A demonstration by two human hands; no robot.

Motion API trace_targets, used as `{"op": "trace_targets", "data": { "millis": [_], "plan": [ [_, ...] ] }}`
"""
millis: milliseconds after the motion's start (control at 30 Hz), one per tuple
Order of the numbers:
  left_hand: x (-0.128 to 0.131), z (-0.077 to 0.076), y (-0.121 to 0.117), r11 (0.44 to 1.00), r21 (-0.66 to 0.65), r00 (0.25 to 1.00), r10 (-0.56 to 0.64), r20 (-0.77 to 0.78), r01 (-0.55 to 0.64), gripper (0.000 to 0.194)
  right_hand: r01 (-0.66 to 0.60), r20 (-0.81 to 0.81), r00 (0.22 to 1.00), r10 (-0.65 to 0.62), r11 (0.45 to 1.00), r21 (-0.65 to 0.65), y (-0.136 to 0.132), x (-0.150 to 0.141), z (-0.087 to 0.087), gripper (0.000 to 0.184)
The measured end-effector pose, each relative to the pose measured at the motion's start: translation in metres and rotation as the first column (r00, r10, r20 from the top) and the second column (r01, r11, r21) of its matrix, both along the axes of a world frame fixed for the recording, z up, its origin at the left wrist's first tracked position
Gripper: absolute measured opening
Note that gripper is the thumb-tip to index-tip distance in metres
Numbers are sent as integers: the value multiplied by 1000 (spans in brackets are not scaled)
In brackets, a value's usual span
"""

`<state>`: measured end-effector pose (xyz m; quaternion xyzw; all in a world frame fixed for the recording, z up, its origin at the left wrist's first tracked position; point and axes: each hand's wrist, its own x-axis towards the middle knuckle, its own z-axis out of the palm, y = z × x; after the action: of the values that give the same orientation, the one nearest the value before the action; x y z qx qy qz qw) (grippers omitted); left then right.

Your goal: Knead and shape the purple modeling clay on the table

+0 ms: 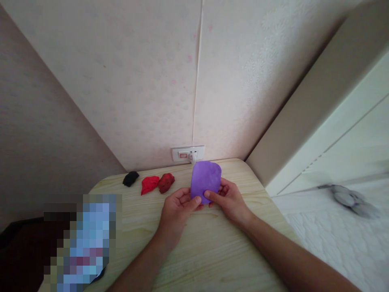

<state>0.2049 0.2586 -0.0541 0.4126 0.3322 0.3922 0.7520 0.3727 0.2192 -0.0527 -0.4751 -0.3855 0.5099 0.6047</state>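
Note:
A flat purple sheet with rounded corners, which looks like modelling clay [206,178], is held up over the table between both hands. My left hand [178,207] pinches its lower left edge, thumb on the near face and fingers behind. At the lower right, my right hand [231,198] grips it the same way, its thumb pressed on the face close to the left thumb. Left of the hands lie a black lump [131,179], a bright red lump [150,185] and a dark red lump [166,183]; the two red ones touch or nearly touch.
The pale wooden table [194,251] stands against a papered wall [146,81]. A wall socket [187,153] with a white plug sits just above its back edge. A blurred-out bright object [91,235] is at the left. White quilted bedding [328,235] and a grey object [349,198] lie at right.

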Motion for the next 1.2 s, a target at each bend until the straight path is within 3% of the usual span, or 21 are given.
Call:
{"op": "trace_targets", "data": {
  "millis": [200, 300, 467, 700, 933, 1200],
  "plan": [
    [-1, 1, -1, 996, 84, 995, 5, -100, 4, 31, -108, 7, 994, 108, 994, -3, -1, 0, 3, 33],
    [-1, 1, -1, 996, 90, 991, 33, -129, -21, 30, -94, 34, 995, 96, 995, -38, -1, 2, 3, 31],
    [1, 1, -2, 994, 108, 993, 40, -111, -28, 29, -63, 73, 995, 67, 997, -45, -2, 2, 1, 28],
    [0, 1, -2, 996, 87, 992, 42, -118, -32, 27, -184, -48, 982, 180, 980, -81, -4, -2, 0, 37],
    [1, 0, -3, 992, 120, 996, 40, -80, -30, 27, -165, 86, 981, 176, 979, -121, -7, 2, 8, 27],
    [1, -4, 0, 977, 190, 986, 121, -112, -98, 23, -218, 33, 973, 228, 957, -191, -8, 2, 3, 31]
  ]
}}
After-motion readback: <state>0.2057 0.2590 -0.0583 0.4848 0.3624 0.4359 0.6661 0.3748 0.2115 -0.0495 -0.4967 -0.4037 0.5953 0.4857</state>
